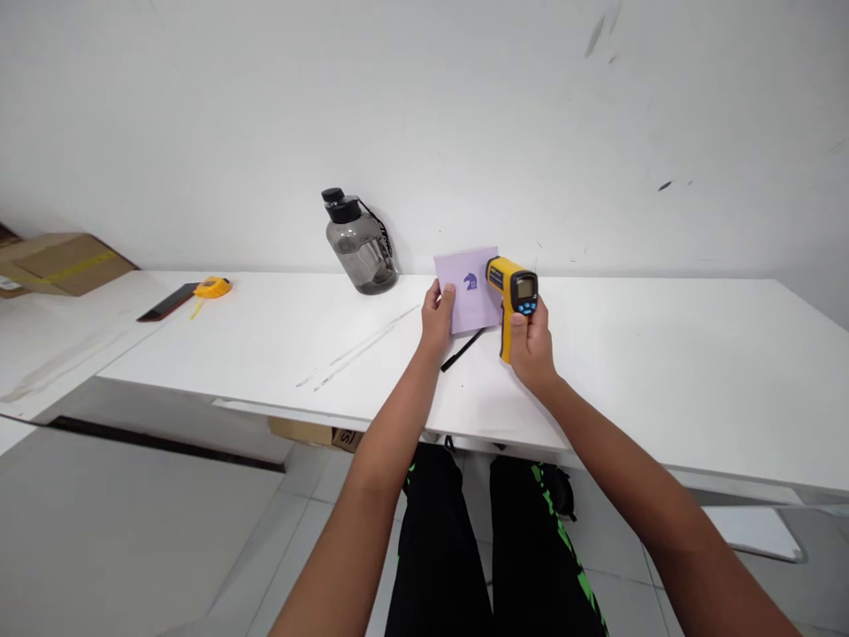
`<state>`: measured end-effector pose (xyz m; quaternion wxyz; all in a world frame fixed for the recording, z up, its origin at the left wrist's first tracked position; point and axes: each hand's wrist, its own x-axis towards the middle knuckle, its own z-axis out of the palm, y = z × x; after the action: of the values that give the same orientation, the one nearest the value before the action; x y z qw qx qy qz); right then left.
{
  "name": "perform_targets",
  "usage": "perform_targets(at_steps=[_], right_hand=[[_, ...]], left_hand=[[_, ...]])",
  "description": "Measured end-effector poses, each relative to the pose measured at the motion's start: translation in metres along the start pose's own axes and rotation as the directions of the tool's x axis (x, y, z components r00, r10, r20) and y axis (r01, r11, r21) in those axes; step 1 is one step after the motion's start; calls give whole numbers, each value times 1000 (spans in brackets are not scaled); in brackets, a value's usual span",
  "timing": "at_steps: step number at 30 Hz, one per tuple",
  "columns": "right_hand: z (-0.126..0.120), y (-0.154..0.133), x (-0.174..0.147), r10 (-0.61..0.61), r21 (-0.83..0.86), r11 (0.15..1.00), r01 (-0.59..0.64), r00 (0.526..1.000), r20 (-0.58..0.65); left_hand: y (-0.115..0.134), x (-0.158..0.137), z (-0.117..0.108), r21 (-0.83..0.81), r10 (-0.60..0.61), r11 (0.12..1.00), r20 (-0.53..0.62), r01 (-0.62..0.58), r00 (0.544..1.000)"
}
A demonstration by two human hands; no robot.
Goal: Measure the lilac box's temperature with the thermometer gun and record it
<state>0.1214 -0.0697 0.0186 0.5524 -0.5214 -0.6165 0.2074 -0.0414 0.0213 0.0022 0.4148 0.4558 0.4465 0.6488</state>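
Note:
My left hand (438, 314) grips the left edge of a light purple booklet (468, 305) with a dark horse-head print, thumb on its front. The booklet is tilted up, facing me. In my right hand (532, 345) is a yellow and black infrared thermometer (516, 287), held by its handle. Its small screen and blue buttons face me, and its front end overlaps the booklet's right side. A black pen (461, 351) lies on the white table (663, 372) below the booklet, its far end hidden behind it.
A grey see-through water bottle (362, 248) with a black lid stands by the wall, left of my hands. Farther left lie a yellow tape measure (212, 287) and a dark flat bar (167, 303). A cardboard box (72, 264) sits at the far left.

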Motion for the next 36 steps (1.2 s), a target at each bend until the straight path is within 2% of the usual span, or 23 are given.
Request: perform_targets(at_steps=[2, 4, 8, 14, 22, 28, 36], right_hand=[[0, -2, -2, -4, -69, 998, 8, 999, 49], [0, -3, -2, 5, -108, 994, 4, 997, 78], [2, -1, -1, -7, -44, 999, 10, 999, 54], [1, -3, -1, 7, 6, 1000, -7, 999, 32], [2, -3, -3, -39, -24, 999, 42, 994, 101], [0, -7, -2, 8, -48, 999, -1, 991, 134], [-2, -6, 0, -1, -3, 1000, 2, 986, 165]], left_hand=[[-1, -2, 1, -22, -12, 1000, 35, 12, 999], [-2, -3, 0, 25, -10, 1000, 11, 10, 1000], [-3, -3, -1, 155, 12, 988, -40, -6, 999], [2, -9, 0, 216, 37, 976, -46, -26, 998], [11, -13, 3, 223, 24, 975, -61, -10, 998], [13, -15, 3, 236, 27, 972, -62, -12, 998], [17, -16, 4, 222, 19, 975, -47, -8, 999]])
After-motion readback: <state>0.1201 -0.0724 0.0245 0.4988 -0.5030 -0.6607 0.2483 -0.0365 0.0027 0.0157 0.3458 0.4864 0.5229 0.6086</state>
